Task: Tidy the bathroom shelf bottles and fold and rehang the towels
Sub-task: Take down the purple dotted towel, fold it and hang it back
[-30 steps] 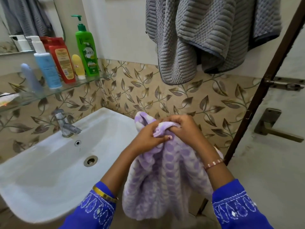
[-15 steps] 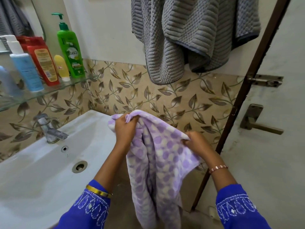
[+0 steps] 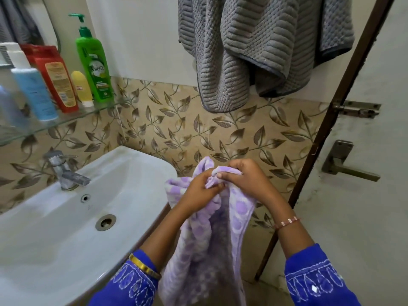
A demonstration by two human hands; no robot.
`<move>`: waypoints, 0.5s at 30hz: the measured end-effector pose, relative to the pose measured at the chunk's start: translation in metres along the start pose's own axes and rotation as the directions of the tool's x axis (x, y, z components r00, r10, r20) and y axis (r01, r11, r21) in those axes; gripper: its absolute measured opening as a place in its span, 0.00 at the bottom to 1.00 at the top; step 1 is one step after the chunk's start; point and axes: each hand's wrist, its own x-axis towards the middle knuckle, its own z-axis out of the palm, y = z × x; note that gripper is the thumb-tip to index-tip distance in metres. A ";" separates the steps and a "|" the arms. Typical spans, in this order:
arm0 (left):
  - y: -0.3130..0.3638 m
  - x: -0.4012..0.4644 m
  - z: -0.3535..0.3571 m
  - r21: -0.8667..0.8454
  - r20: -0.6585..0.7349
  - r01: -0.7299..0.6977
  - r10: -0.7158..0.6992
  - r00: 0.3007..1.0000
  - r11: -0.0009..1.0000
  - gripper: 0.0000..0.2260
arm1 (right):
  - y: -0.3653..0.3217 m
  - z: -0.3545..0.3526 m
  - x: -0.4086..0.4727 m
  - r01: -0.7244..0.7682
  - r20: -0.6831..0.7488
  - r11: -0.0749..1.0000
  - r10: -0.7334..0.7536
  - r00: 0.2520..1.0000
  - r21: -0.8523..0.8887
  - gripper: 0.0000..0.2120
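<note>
A purple dotted towel (image 3: pixel 207 246) hangs folded lengthwise in front of me, beside the sink. My left hand (image 3: pixel 198 191) and my right hand (image 3: pixel 245 180) pinch its top corners together, touching each other. A grey ribbed towel (image 3: pixel 260 47) hangs bunched on the wall above. On the glass shelf (image 3: pixel 72 118) at the left stand a green pump bottle (image 3: pixel 93 62), a small yellow tube (image 3: pixel 81 88), a red bottle (image 3: pixel 56 78) and a blue bottle (image 3: pixel 33 91).
A white sink (image 3: pixel 66 228) with a metal tap (image 3: pixel 66 171) lies at the lower left. A brown door frame (image 3: pixel 326 133) runs diagonally on the right, with a door handle (image 3: pixel 344 162) and a latch (image 3: pixel 357 109) beyond it. Leaf-patterned tiles cover the wall.
Half a second ago my hands held the towel spread wide by two corners. They have come together, folding the towel in half lengthwise.
</note>
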 end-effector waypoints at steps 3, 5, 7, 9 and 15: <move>-0.006 0.000 -0.007 0.018 -0.125 -0.029 0.031 0.992 0.999 0.04 | 0.000 0.000 0.000 -0.021 0.008 0.999 0.021 1.000 0.046 0.11; -0.009 -0.002 -0.009 -0.043 -0.223 0.017 -0.027 0.975 0.999 0.02 | 0.004 0.000 -0.002 -0.061 -0.007 0.997 0.061 0.998 0.055 0.07; -0.015 -0.003 -0.010 -0.108 -0.327 0.030 -0.064 0.943 0.994 0.03 | 0.010 0.004 -0.007 -0.118 0.012 0.993 0.118 0.993 0.025 0.09; -0.016 -0.003 -0.011 -0.150 -0.356 0.034 -0.085 0.931 0.988 0.03 | 0.016 0.008 -0.013 -0.191 0.051 0.976 0.187 0.981 0.108 0.17; -0.018 0.002 -0.021 -0.338 -0.581 0.081 -0.275 0.766 0.938 0.10 | 0.034 0.003 -0.013 -0.291 -0.317 0.892 0.403 0.858 0.346 0.13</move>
